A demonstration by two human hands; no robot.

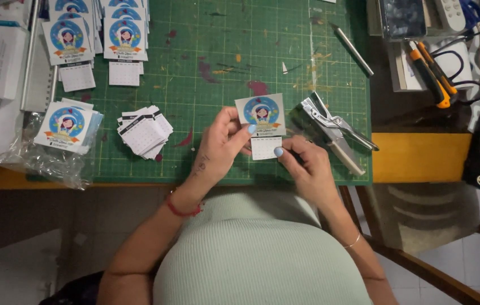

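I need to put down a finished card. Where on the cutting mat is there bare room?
Bare mat lies between the card rows and the craft knife. Crowded: left edge with card piles, and right beside the stapler, near both hands.

The left hand covers the left edge of the small card, and the right hand hides the corner of the paper pad under it. The top edge cuts the stacks of cards — the plastic box too. The print on the cards is too small to tell.
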